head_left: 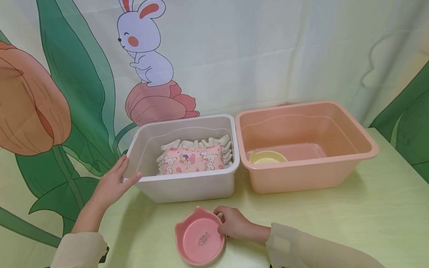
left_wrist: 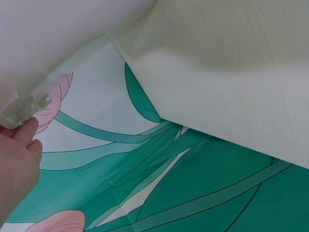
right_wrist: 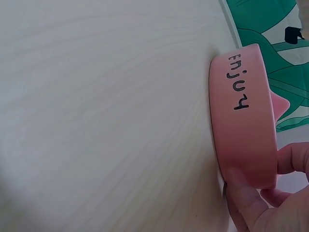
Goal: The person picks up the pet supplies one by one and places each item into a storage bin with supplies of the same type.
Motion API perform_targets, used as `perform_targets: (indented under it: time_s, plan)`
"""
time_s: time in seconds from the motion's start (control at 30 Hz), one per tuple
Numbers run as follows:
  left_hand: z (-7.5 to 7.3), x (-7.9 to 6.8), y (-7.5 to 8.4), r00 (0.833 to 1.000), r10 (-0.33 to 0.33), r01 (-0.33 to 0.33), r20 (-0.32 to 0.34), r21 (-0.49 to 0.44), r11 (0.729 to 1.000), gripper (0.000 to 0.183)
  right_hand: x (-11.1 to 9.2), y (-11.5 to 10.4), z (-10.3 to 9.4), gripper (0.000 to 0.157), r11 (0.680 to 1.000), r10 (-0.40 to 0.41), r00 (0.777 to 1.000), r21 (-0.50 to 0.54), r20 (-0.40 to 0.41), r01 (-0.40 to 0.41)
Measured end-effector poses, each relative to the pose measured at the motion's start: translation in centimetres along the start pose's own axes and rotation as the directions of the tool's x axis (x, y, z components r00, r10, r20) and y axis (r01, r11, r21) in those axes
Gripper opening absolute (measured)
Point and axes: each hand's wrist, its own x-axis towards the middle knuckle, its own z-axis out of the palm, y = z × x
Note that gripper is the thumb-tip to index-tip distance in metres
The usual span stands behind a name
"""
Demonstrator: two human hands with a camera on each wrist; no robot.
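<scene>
A pink cat-eared pet bowl [head_left: 200,238] with a fish-bone print inside sits near the table's front. Its right rim is pinched by my right hand [head_left: 232,222]. The right wrist view shows the bowl's outer wall [right_wrist: 243,116] with dark lettering, fingers at both its inner and outer sides. My left hand [head_left: 112,182] rests on the front left corner of a white bin [head_left: 191,190], thumb on the front rim and fingers along the left side. In the left wrist view, the left hand's fingertips [left_wrist: 30,128] are right at the rim's edge. A pink patterned cushion [head_left: 194,159] with cream ruffles lies in this bin.
A peach bin [head_left: 301,175] stands right beside the white one, a yellow bowl [head_left: 267,157] low inside it. Both bins are on a pale green table [head_left: 378,208], close to a backdrop curtain [head_left: 268,56] printed with a rabbit and tulips.
</scene>
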Motion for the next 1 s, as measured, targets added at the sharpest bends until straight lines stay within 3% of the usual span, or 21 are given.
perform_targets:
  time_s: [1.0]
  plan:
    - [-0.03, 0.05, 0.06, 1.000, -0.006, 0.006, 0.014, 0.000, 1.000, 0.080, 0.40, -0.54, -0.28, 0.040, 0.988, -0.071, 0.997, -0.137, 0.012, 0.072]
